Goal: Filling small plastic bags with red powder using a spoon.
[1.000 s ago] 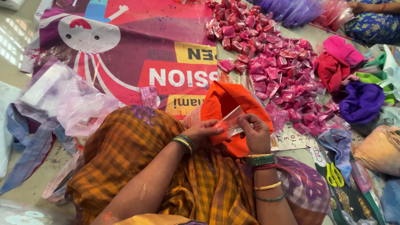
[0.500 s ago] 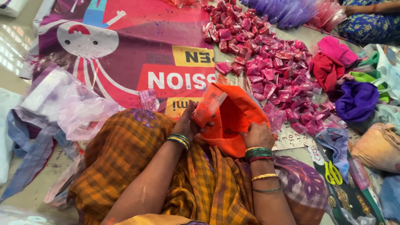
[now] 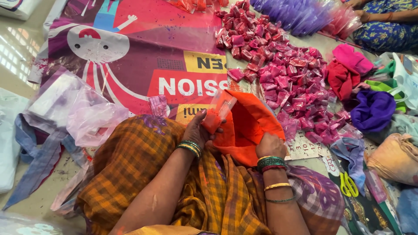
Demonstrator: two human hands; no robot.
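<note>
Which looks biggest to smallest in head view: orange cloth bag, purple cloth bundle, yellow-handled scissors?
1. orange cloth bag
2. purple cloth bundle
3. yellow-handled scissors
The bag lies nearer the camera, so its lead over the bundle is unsure.

Single head-worn view, looking steeply down and forward from close above the person's lap. Near edge: forearms and checked cloth (image 3: 143,174). Far edge: printed banner (image 3: 143,52) and another seated person, probably at far right. No second view overlaps.
</note>
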